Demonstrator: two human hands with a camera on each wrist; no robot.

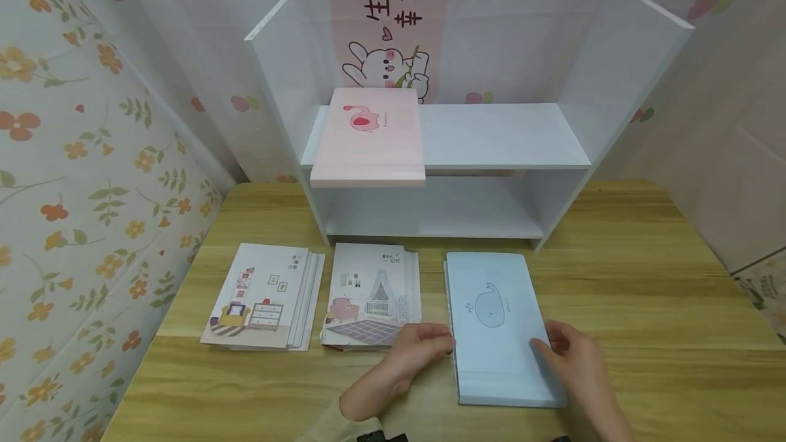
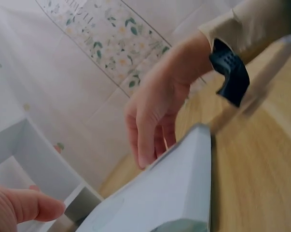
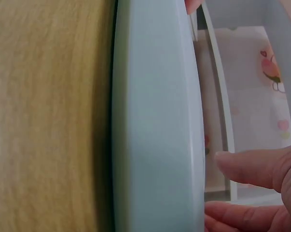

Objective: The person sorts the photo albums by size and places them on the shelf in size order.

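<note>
A light blue book with a whale drawing on its cover (image 1: 494,312) lies flat on the table in the head view. My left hand (image 1: 424,346) is at its left edge with loosely bent fingers, the fingertips close to that side. At the right edge is my right hand (image 1: 574,360), its thumb over the border of the cover. In the left wrist view the right hand (image 2: 157,113) hangs with relaxed fingers by the book's edge (image 2: 179,179). The right wrist view shows the book's thick pale side (image 3: 157,116) and the right hand (image 3: 261,183) beside it.
Behind stands a white two-level shelf (image 1: 503,135). A pink elephant-cover book (image 1: 374,142) lies on its upper level, jutting forward. Two stacks of white illustrated books (image 1: 260,299) lie to the left; the nearer stack (image 1: 368,292) is beside my left hand. A floral curtain (image 1: 92,176) borders the table.
</note>
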